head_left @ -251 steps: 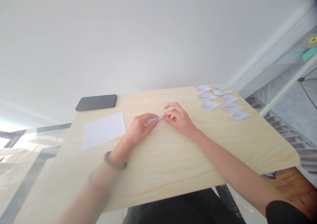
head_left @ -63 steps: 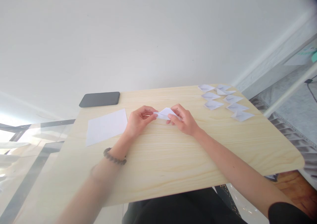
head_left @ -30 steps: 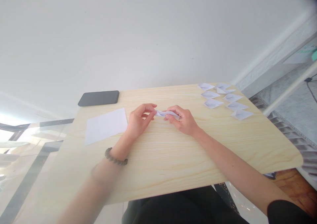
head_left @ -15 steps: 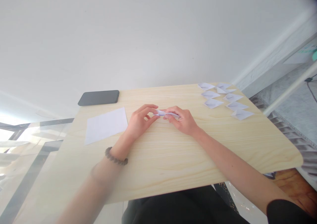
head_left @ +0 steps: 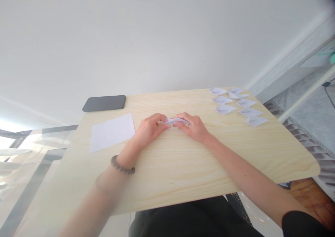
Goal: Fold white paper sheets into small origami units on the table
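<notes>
A small folded white paper (head_left: pixel 171 120) is held between my two hands over the middle of the table. My left hand (head_left: pixel 150 128), with a dark beaded bracelet on its wrist, pinches the paper's left end between thumb and fingers. My right hand (head_left: pixel 194 127) grips the right end, thumb on the near side and fingers behind. Parts of the paper are hidden by the fingers. To the left of my left hand lies a flat sheet of white paper (head_left: pixel 112 132).
Several folded white paper pieces (head_left: pixel 225 109) lie in two columns at the table's back right. A dark phone (head_left: pixel 104 103) rests at the back left corner. The light wooden table (head_left: pixel 183 170) meets a white wall (head_left: pixel 157 48) behind.
My left fingers have closed in on the left end of the folded paper, and the paper's shape between the hands has shifted slightly. My right hand stays nearly still.
</notes>
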Demonstrator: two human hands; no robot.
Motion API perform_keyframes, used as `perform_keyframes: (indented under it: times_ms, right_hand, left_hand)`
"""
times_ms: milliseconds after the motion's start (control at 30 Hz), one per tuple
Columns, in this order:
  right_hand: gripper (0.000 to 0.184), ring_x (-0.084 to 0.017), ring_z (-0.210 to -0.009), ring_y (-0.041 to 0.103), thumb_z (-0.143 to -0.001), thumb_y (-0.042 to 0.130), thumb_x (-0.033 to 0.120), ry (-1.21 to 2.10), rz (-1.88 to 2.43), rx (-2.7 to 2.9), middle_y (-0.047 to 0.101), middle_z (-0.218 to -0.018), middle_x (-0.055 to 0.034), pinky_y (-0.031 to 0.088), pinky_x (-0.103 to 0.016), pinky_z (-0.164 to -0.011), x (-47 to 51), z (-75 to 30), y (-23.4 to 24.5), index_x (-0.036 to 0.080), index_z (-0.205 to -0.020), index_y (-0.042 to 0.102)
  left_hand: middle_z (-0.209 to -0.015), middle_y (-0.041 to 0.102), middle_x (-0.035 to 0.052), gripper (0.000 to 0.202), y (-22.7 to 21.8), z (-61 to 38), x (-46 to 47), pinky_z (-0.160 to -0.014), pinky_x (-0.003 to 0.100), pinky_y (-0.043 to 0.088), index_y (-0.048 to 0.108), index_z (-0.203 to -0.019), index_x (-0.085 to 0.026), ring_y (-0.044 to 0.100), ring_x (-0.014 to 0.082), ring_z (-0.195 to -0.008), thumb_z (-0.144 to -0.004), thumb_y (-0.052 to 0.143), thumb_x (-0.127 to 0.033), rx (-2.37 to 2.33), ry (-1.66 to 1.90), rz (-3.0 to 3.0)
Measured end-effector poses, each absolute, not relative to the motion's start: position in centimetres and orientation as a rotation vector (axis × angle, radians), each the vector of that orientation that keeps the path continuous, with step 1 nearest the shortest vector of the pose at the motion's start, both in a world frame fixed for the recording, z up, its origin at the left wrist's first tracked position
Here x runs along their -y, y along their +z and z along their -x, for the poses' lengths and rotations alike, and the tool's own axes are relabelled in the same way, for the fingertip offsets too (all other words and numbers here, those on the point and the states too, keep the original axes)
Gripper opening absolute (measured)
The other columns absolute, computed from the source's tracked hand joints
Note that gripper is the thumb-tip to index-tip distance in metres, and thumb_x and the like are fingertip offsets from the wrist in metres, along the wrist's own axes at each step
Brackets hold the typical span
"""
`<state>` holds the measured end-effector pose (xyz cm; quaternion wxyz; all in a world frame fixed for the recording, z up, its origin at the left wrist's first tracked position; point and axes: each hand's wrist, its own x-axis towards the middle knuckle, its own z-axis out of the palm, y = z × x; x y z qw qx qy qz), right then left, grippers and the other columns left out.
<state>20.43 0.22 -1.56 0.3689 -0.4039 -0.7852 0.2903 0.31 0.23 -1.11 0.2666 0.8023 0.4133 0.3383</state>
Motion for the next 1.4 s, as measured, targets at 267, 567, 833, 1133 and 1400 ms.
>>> perform_keyframes:
  times_ms: [267, 567, 833, 1133, 1400]
  right_hand:
    - [0.02, -0.01, -0.063, 0.058, -0.082, 0.052, 0.036, 0.753, 1.032, 1.999, 0.066, -0.078, 0.0009, 0.044, -0.022, -0.061, -0.36, -20.43, -1.66, 0.022, -0.093, 0.06]
    - [0.021, -0.011, -0.065, 0.059, -0.079, 0.055, 0.037, 0.741, 1.055, 1.96, 0.066, -0.082, 0.0003, 0.044, -0.022, -0.061, -0.32, -20.35, -1.72, 0.023, -0.093, 0.06]
    - [0.019, -0.011, -0.065, 0.057, -0.079, 0.055, 0.035, 0.745, 1.089, 1.994, 0.067, -0.083, 0.0006, 0.043, -0.022, -0.061, -0.4, -20.37, -1.6, 0.022, -0.092, 0.06]
    - [0.022, -0.015, -0.069, 0.065, -0.078, 0.057, 0.036, 0.947, 1.134, 1.83, 0.068, -0.077, -0.0002, 0.048, -0.026, -0.064, -0.44, -20.01, -1.5, 0.02, -0.092, 0.058]
    - [0.029, -0.018, -0.071, 0.067, -0.076, 0.059, 0.039, 1.163, 1.19, 1.686, 0.068, -0.077, -0.0017, 0.05, -0.025, -0.057, -1.03, -19.95, -1.9, 0.016, -0.093, 0.061]
  left_hand:
    - [-0.116, 0.059, 0.0058, 0.022, -0.86, -0.36, -0.17, -0.071, 0.03, 0.047, 0.064, -0.078, -0.02, 0.06, 0.0141, -0.07, -0.082, 0.051, -0.037, -1.193, 0.85, -2.054]
    - [-0.091, 0.066, 0.0043, 0.023, -1.01, -0.43, -0.26, -0.073, 0.028, 0.046, 0.061, -0.086, -0.02, 0.06, 0.0168, -0.077, -0.08, 0.053, -0.04, -1.161, 0.837, -1.906]
    - [-0.077, 0.066, 0.0015, 0.024, -0.79, -0.39, -0.12, -0.063, 0.026, 0.043, 0.064, -0.08, -0.02, 0.058, 0.0148, -0.067, -0.076, 0.057, -0.042, -1.237, 0.844, -1.798]
    - [-0.066, 0.065, 0.0003, 0.03, -0.77, -0.45, -0.26, -0.061, 0.026, 0.045, 0.061, -0.089, -0.018, 0.059, 0.0137, -0.061, -0.07, 0.064, -0.041, -1.196, 0.914, -1.584]
    - [-0.07, 0.069, 0.0039, 0.03, -0.59, -0.75, -0.23, -0.065, 0.026, 0.048, 0.061, -0.078, -0.016, 0.064, 0.0156, -0.063, -0.069, 0.064, -0.044, -1.307, 0.926, -1.485]
